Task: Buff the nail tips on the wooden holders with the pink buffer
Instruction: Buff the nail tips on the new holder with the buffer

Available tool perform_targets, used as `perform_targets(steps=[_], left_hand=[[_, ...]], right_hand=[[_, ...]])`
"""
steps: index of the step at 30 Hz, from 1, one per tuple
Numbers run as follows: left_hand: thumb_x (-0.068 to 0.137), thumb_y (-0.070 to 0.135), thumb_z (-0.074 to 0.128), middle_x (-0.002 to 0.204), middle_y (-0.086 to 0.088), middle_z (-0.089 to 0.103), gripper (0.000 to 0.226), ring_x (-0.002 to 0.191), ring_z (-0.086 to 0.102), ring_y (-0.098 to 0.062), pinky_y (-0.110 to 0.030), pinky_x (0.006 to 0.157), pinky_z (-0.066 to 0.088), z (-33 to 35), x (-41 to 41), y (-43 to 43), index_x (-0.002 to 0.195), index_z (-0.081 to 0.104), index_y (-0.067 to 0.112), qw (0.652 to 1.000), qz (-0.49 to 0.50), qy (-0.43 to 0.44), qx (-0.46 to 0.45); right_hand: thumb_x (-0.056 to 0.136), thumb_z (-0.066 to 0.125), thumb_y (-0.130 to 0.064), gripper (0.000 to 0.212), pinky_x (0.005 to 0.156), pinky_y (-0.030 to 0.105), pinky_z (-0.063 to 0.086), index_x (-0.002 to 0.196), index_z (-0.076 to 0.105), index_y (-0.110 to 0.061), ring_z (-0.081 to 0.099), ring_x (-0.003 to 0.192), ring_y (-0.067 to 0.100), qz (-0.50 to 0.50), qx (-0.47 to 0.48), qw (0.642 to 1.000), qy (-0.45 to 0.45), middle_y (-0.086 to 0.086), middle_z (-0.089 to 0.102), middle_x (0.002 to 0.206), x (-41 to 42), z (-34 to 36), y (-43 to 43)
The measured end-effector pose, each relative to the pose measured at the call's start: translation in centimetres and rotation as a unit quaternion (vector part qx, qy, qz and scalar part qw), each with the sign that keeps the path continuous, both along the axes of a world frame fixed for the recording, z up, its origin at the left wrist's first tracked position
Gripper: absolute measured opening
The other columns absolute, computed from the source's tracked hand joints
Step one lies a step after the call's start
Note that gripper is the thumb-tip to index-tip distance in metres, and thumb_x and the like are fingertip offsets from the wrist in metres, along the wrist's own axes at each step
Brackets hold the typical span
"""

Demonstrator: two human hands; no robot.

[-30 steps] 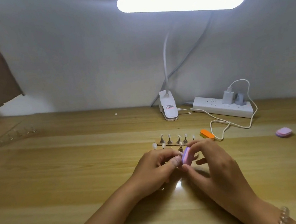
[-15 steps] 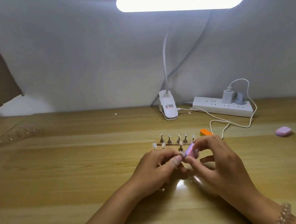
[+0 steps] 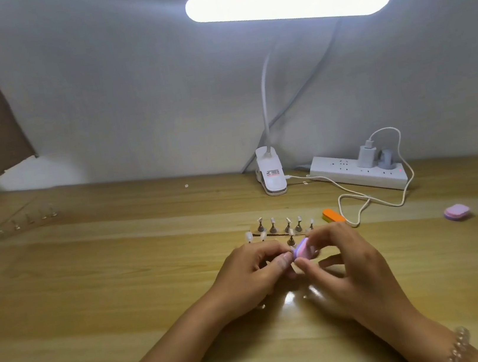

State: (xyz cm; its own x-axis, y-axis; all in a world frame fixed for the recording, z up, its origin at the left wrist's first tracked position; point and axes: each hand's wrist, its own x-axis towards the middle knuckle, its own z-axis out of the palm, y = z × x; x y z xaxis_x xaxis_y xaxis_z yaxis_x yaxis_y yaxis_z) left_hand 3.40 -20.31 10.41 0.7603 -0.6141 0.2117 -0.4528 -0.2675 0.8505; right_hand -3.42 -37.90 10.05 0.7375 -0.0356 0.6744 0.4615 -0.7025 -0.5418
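Both hands meet low over the pale wooden tabletop [image 3: 93, 295]. The right hand [image 3: 346, 261] pinches a small pink and lilac foam buffer block [image 3: 302, 249] between thumb and forefinger, with its other fingers loosely spread beneath. The block is tilted, one end raised. The left hand [image 3: 255, 274] is curled inward, its thumb tip right against the block's lower left edge. Its own fingers hide whatever it may hold, so I cannot tell.

Just beyond the fingertips of both hands stands a cluster of pale nail tips on little dark cone stands [image 3: 282, 227], set on a thin wooden strip. One stand sits just behind the block. Just past the right hand's knuckles lies an orange oblong buffer [image 3: 333, 215], with a looped white cable [image 3: 356, 209] beside it. Well off to the right of the right hand lies a small pink square pad [image 3: 456, 212].

Farther back from the hands, near the wall, sit a white clip lamp base [image 3: 272, 176] and a white power strip [image 3: 357, 174] with a charger plugged in. The lamp's lit bar-shaped head [image 3: 289, 4] glows overhead. Far to the left of the left hand stands a faint second row of stands [image 3: 29, 216]. A beaded bracelet [image 3: 461, 346] circles the right wrist.
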Motion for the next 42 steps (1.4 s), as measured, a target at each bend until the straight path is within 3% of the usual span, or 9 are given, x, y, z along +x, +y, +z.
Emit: perform_targets(steps=[5, 10, 13, 19, 23, 28, 31, 36, 42], left_hand=[[0.099, 0.017, 0.056, 0.066, 0.02, 0.061, 0.026, 0.058, 0.052, -0.003, -0.026, 0.058, 0.042, -0.24, 0.22, 0.07, 0.087, 0.072, 0.033, 1.0, 0.015, -0.005, 0.01], [0.098, 0.022, 0.057, 0.064, 0.023, 0.06, 0.023, 0.056, 0.05, 0.001, -0.024, 0.057, 0.04, -0.08, 0.16, 0.04, 0.085, 0.071, 0.035, 1.0, 0.014, -0.021, 0.019], [0.098, 0.017, 0.058, 0.066, 0.022, 0.061, 0.021, 0.056, 0.051, 0.0, -0.022, 0.056, 0.041, -0.11, 0.21, 0.07, 0.09, 0.074, 0.028, 1.0, 0.011, -0.016, 0.013], [0.097, 0.015, 0.061, 0.064, 0.02, 0.061, 0.017, 0.051, 0.05, 0.003, -0.019, 0.052, 0.039, -0.38, 0.26, 0.12, 0.096, 0.077, 0.021, 1.0, 0.016, -0.009, 0.007], [0.096, 0.015, 0.064, 0.064, 0.018, 0.063, 0.016, 0.051, 0.051, 0.002, -0.018, 0.052, 0.038, -0.33, 0.23, 0.03, 0.093, 0.077, 0.024, 1.0, 0.021, 0.012, -0.008], [0.096, 0.015, 0.063, 0.055, 0.022, 0.058, 0.015, 0.046, 0.049, 0.004, -0.015, 0.046, 0.036, -0.26, 0.2, 0.04, 0.094, 0.076, 0.021, 1.0, 0.021, -0.004, 0.002], [0.096, 0.014, 0.063, 0.06, 0.02, 0.061, 0.015, 0.047, 0.051, 0.004, -0.014, 0.047, 0.037, -0.21, 0.14, 0.14, 0.097, 0.077, 0.02, 1.0, 0.013, 0.009, -0.01], [0.096, 0.019, 0.065, 0.058, 0.022, 0.061, 0.013, 0.047, 0.052, 0.005, -0.012, 0.046, 0.037, -0.25, 0.11, 0.18, 0.099, 0.078, 0.023, 1.0, 0.016, -0.003, 0.002], [0.093, 0.008, 0.063, 0.068, 0.019, 0.066, 0.021, 0.048, 0.051, 0.006, -0.011, 0.048, 0.036, -0.24, 0.08, 0.12, 0.093, 0.076, 0.024, 1.0, 0.006, 0.003, -0.006]], right_hand=[[0.081, 0.073, -0.03, 0.021, 0.065, 0.022, 0.055, 0.093, 0.058, -0.021, 0.062, 0.087, 0.008, 0.063, -0.056, 0.996, 0.005, -0.015, 0.056, 0.094, -0.38, -0.1, 0.6], [0.077, 0.08, -0.015, 0.026, 0.063, 0.03, 0.057, 0.091, 0.059, -0.02, 0.063, 0.087, 0.01, -0.001, 0.002, 1.0, 0.01, -0.011, 0.059, 0.091, 0.06, 0.06, 0.03], [0.08, 0.075, -0.026, 0.022, 0.064, 0.025, 0.056, 0.093, 0.058, -0.02, 0.062, 0.087, 0.009, 0.044, -0.049, 0.998, 0.002, -0.013, 0.058, 0.093, -0.36, -0.02, 0.45], [0.078, 0.08, -0.018, 0.025, 0.061, 0.024, 0.056, 0.09, 0.059, -0.021, 0.064, 0.084, 0.005, -0.004, 0.016, 1.0, 0.019, -0.012, 0.059, 0.09, -0.03, -0.01, 0.07], [0.083, 0.071, -0.036, 0.022, 0.062, 0.02, 0.055, 0.093, 0.059, -0.021, 0.064, 0.087, 0.008, 0.052, -0.027, 0.998, 0.011, -0.012, 0.059, 0.093, -0.4, -0.04, 0.61], [0.083, 0.076, -0.026, 0.018, 0.064, 0.026, 0.057, 0.09, 0.061, -0.021, 0.064, 0.089, 0.008, 0.011, 0.011, 1.0, 0.026, -0.013, 0.06, 0.092, -0.23, 0.18, 0.08], [0.084, 0.071, -0.03, 0.016, 0.065, 0.025, 0.056, 0.092, 0.061, -0.021, 0.063, 0.091, 0.008, 0.044, -0.028, 0.999, 0.003, -0.015, 0.06, 0.092, -0.57, 0.21, 0.57], [0.083, 0.076, -0.021, 0.017, 0.065, 0.021, 0.056, 0.093, 0.062, -0.02, 0.065, 0.089, 0.009, 0.008, 0.006, 0.999, 0.033, -0.01, 0.061, 0.093, -0.17, -0.03, 0.01], [0.086, 0.068, -0.033, 0.015, 0.067, 0.026, 0.055, 0.094, 0.063, -0.022, 0.062, 0.091, 0.01, 0.043, -0.066, 0.997, 0.002, -0.014, 0.06, 0.096, -0.57, 0.24, 0.67]])
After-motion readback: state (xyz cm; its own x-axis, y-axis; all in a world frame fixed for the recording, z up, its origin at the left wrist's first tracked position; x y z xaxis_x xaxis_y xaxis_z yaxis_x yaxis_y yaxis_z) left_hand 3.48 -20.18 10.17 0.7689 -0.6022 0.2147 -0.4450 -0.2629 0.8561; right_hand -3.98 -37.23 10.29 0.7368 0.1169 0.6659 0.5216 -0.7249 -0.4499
